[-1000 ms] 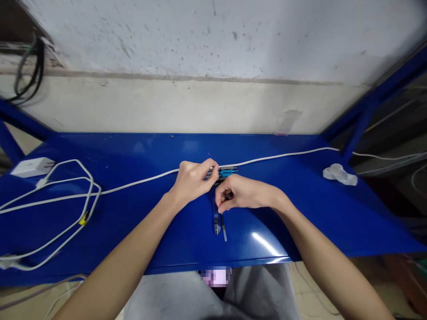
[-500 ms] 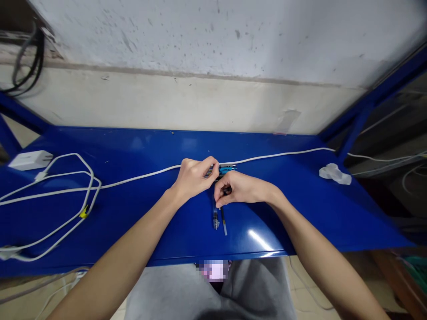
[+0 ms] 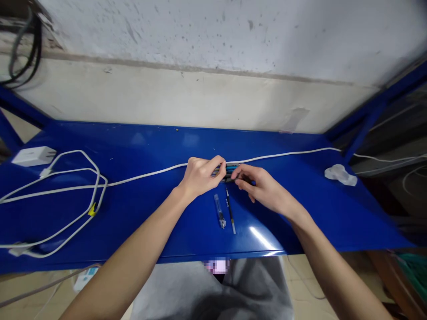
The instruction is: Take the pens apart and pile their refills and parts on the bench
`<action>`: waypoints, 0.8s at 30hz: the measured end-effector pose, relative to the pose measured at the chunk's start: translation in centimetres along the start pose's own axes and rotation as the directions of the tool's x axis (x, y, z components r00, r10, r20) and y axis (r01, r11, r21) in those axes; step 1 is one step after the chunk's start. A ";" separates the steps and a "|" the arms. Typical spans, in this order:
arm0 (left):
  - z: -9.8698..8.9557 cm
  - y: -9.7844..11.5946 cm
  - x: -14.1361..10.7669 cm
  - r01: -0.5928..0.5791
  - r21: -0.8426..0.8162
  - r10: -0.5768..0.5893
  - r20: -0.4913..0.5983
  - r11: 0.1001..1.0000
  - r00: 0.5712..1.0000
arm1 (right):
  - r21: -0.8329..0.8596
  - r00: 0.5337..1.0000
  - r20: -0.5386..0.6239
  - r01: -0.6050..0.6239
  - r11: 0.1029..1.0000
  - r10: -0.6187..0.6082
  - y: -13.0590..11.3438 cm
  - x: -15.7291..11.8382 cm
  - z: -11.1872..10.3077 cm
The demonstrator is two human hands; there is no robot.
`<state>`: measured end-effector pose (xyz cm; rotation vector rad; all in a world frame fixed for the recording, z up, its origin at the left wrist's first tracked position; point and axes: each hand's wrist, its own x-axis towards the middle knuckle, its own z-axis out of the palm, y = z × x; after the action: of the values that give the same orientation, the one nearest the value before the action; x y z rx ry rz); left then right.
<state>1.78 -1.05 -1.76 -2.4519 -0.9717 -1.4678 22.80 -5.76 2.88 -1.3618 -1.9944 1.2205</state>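
Wall: pale and marked, behind the blue desk (image 3: 300,222).
Pens (image 3: 230,168): bunched partly under both hands, long axes left to right, beside the white cable (image 3: 147,176).
Left hand (image 3: 203,178): grip narrow over the pens; what it clasps, I cannot tell.
Right hand (image 3: 263,186): grip closed on a dark slim piece (image 3: 247,178), at the bunch's right end.
Clear barrel (image 3: 219,211): towards the person, roughly square to the bunch, nearer the left hand.
Refill (image 3: 230,211): just right of the barrel, nearly parallel.

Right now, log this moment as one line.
left hand: pinched at pens, grip unclear | right hand: holding dark pen-like piece | clear barrel and refill: lying side by side on blue table
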 end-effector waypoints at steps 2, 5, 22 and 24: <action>0.1 0.2 0.0 -0.018 0.004 0.018 0.000 1.000 1.000 | -0.221 0.985 -0.172 -0.031 0.975 -0.008 0.0 -1.4 0.9; 0.2 0.3 -0.1 -0.019 0.003 0.019 0.012 1.000 1.000 | -0.504 0.971 -0.240 -0.140 0.852 0.017 -0.6 -2.8 2.7; -0.5 -0.3 0.0 0.041 0.043 -0.041 0.016 0.998 0.999 | -0.522 0.896 -0.033 0.362 0.772 -0.442 -1.1 4.6 -1.0; -0.5 -0.5 0.0 0.062 0.047 -0.064 0.047 0.997 0.997 | -0.551 0.847 -0.011 0.439 0.710 -0.532 0.1 5.4 -1.5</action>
<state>1.09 -0.86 -1.61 -2.4568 -1.0889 -1.3955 21.66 -0.28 2.90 -0.9835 -2.4481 0.2974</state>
